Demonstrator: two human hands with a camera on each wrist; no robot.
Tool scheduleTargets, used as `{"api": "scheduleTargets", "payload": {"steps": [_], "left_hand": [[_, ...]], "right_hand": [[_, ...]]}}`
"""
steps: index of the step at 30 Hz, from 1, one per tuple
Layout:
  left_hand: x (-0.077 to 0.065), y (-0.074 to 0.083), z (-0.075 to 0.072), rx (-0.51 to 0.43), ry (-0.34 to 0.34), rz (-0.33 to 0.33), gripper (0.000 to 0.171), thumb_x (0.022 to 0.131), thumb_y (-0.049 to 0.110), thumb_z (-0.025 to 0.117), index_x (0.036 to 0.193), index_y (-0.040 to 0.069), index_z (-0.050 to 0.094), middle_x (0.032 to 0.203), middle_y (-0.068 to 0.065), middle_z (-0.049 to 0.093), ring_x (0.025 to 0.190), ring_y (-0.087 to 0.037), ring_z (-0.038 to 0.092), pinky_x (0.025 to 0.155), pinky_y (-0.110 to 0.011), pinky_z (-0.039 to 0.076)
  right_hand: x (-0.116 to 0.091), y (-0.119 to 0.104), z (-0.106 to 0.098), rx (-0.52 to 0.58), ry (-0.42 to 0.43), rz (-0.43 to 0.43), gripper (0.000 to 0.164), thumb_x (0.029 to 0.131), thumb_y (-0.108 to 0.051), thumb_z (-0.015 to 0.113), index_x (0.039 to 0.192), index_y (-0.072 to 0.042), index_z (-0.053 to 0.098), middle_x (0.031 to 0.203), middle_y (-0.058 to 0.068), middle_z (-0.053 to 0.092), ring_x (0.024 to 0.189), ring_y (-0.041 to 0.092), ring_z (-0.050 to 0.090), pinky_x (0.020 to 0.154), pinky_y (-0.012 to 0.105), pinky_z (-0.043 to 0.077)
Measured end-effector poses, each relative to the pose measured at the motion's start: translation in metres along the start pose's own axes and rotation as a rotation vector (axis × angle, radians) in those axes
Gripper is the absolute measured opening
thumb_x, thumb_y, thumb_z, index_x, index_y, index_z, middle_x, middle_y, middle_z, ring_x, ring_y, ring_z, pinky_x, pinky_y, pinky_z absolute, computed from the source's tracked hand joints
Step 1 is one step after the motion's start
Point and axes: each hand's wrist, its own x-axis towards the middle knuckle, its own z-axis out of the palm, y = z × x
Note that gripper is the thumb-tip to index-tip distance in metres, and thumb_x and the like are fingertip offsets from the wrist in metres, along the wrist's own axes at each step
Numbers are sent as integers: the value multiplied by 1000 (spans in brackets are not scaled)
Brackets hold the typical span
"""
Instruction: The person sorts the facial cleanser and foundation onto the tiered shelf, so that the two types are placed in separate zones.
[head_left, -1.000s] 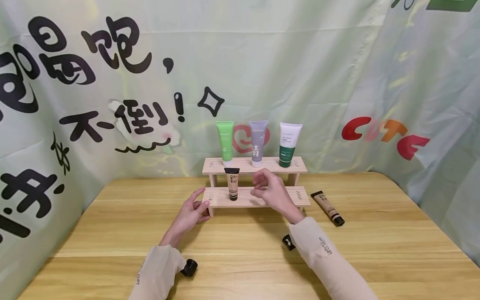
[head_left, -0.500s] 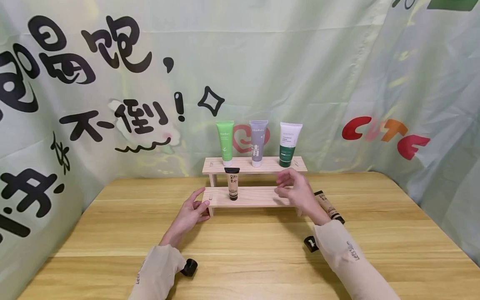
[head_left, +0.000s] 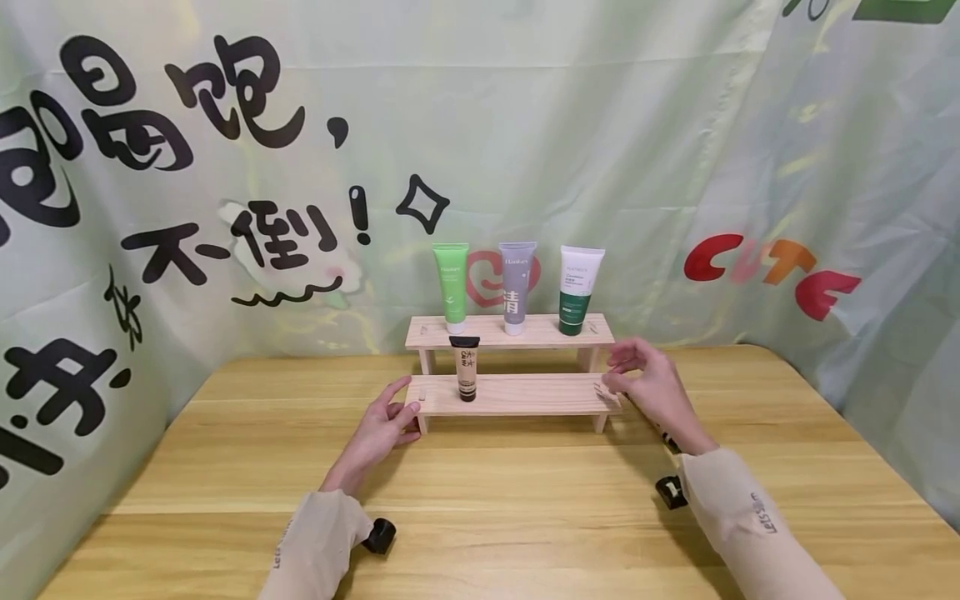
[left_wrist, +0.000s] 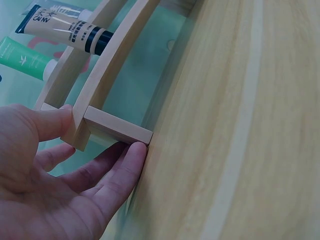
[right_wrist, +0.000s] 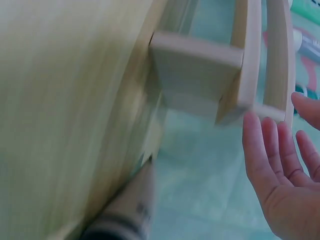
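A two-tier wooden stand (head_left: 532, 395) stands on the table. My left hand (head_left: 381, 427) holds its left end, with the thumb on the lower shelf and fingertips against the leg (left_wrist: 120, 125). By the right end of that shelf is my right hand (head_left: 654, 390), fingers loosely bent and nothing held. On the lower shelf a beige tube (head_left: 467, 371) with black ends stands upright, left of centre. The upper shelf bears a green tube (head_left: 452, 283), a purple tube (head_left: 515, 283) and a white-and-green tube (head_left: 579, 287), all upright.
A second beige tube (right_wrist: 132, 200) lies on the table right of the stand; my right hand and forearm mostly hide it in the head view. Behind the wooden table (head_left: 465, 517) hangs a printed curtain (head_left: 600, 125). Black wrist cameras (head_left: 378, 536) sit at both sleeves.
My right hand has moved rightward from above the middle of the lower shelf to its right end, now covering most of the lying tube. The left hand and the standing tubes stay put.
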Motion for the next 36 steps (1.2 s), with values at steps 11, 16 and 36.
{"api": "scheduleTargets", "payload": {"steps": [11, 16, 36], "left_hand": [[0, -1, -2, 4, -19, 5, 56, 106, -2, 48, 158, -2, 26, 102, -18, 60, 85, -18, 59, 87, -43, 60], [0, 0, -2, 1, -17, 0, 57, 106, 0, 49, 158, -2, 26, 104, -18, 61, 87, -18, 59, 87, -43, 60], [1, 0, -3, 11, -13, -10, 57, 106, 0, 50, 158, 0, 27, 102, -17, 62, 84, -17, 58, 85, -41, 60]], "right_hand": [[-10, 25, -31, -107, -24, 63, 33, 86, 5, 73, 117, 7, 59, 106, 25, 65, 86, 18, 64, 67, 20, 53], [-14, 32, -38, -126, -48, 54, 31, 86, 8, 71, 114, 9, 59, 103, 25, 66, 85, 26, 66, 67, 20, 54], [-12, 43, -45, -203, -191, 88, 26, 82, 11, 71, 105, 12, 59, 96, 23, 65, 86, 39, 66, 64, 32, 57]]}}
